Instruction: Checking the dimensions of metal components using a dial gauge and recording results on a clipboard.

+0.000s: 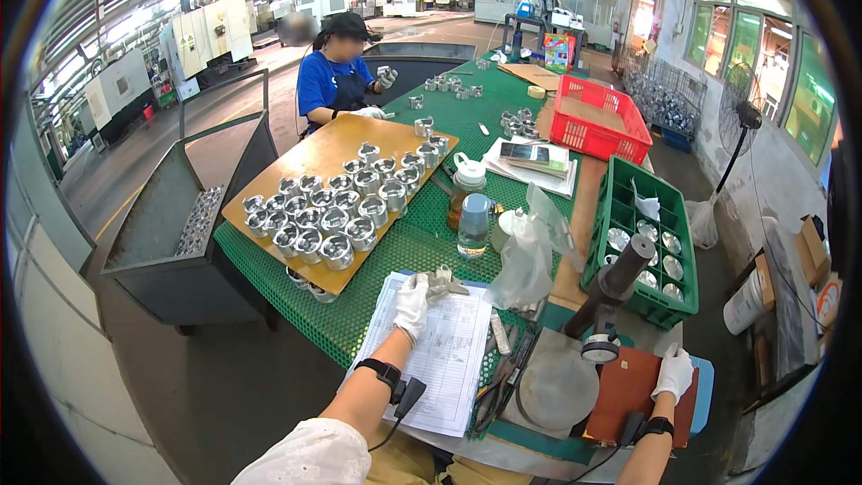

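My left hand (411,307), in a white glove, is closed above a printed form sheet (440,359). At its fingertips is a small grey, crumpled-looking thing (441,286), whose kind I cannot make out. My right hand (673,374), also gloved, lies with fingers extended at the edge of a reddish-brown board (626,391), which rests partly over a light blue thing (703,395). Between the hands stands a gauge stand with a dark column (611,292), a dial gauge (600,348) and a round grey base plate (558,382).
Silvery machined metal cups (337,251) stand in rows on a yellow board (260,256). Bottles (473,226) and a clear plastic bag (523,269) stand mid-table. At right are a green divided crate (639,310) and a red crate (600,136). A co-worker (337,76) holds a metal part.
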`<state>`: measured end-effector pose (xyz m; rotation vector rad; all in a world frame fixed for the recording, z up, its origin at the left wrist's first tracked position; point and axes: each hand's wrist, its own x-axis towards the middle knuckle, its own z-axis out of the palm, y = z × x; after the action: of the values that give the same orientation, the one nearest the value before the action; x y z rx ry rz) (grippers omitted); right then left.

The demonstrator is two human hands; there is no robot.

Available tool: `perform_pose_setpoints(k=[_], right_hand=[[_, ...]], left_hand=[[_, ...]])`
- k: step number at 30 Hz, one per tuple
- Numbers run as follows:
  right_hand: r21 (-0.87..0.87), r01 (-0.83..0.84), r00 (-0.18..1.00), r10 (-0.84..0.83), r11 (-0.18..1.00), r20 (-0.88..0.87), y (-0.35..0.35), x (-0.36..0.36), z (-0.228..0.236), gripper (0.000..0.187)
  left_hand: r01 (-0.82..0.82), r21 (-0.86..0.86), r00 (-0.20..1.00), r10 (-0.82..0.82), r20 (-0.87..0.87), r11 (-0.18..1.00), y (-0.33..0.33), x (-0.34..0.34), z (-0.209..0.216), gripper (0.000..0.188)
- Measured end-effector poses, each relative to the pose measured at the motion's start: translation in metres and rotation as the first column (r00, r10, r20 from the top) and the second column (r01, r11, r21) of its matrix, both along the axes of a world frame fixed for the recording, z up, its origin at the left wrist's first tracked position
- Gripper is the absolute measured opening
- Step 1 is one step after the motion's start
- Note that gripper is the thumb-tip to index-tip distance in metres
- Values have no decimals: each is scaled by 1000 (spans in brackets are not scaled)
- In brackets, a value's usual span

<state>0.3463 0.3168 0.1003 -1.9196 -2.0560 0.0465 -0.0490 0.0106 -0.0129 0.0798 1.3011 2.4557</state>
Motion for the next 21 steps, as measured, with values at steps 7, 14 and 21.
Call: perform_pose_setpoints(k=[7, 14, 21], right_hand=[[176, 0, 1000, 1, 984, -5, 13, 13, -18, 38], [308, -52, 993, 16, 950, 119, 6, 5, -20, 31], [142, -17, 984, -9, 990, 180, 9, 7, -14, 45]], left_hand=[[18, -13, 1000, -18, 21, 1000, 8, -1, 0, 22], [14, 30, 999, -16, 49, 999, -5, -2, -5, 21], [33, -1, 998, -33, 51, 999, 2, -1, -2, 22]])
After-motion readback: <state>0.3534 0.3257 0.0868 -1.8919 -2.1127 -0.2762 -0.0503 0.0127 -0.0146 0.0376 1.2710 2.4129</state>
